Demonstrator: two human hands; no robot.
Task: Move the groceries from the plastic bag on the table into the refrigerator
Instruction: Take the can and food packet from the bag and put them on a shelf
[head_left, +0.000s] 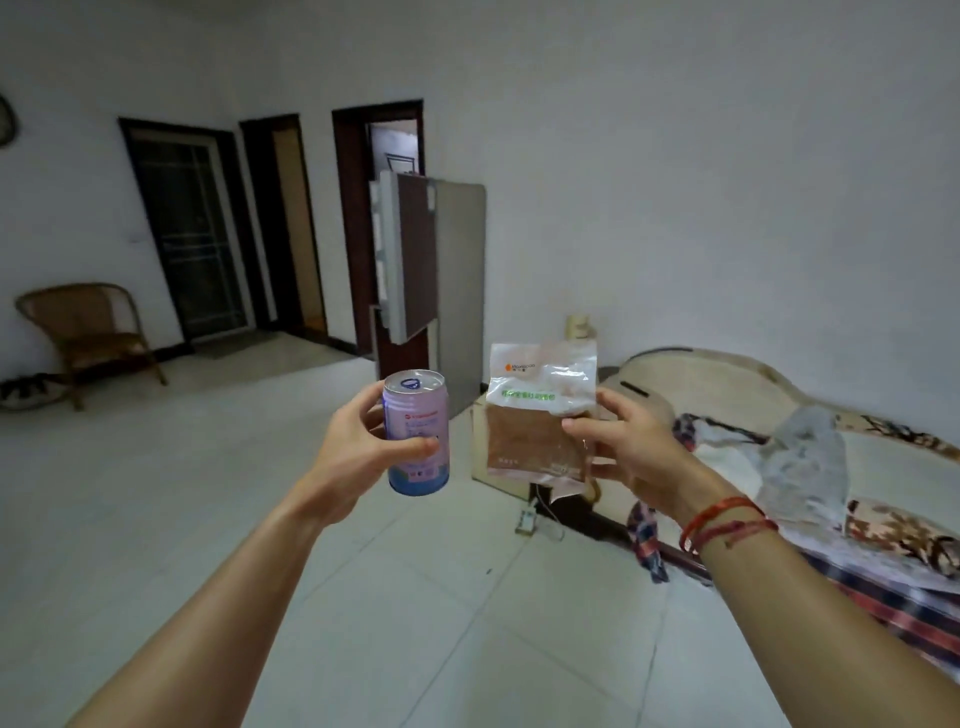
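Note:
My left hand (358, 447) grips a pink and blue drink can (416, 434), held upright in front of me. My right hand (631, 447) pinches a clear packet of brown bread (535, 421) by its right edge, thumb on the front. The refrigerator (431, 275) stands ahead against the far wall, its upper door swung open to the left. A crumpled clear plastic bag (802, 462) lies at the right on a patterned cloth surface (893, 540), behind my right forearm.
Pale tiled floor (260, 493) stretches between me and the refrigerator. A wicker chair (88, 338) stands at the far left. Dark doorways (192, 234) line the back wall. A low cabinet (498, 467) and a cable lie near the refrigerator's foot.

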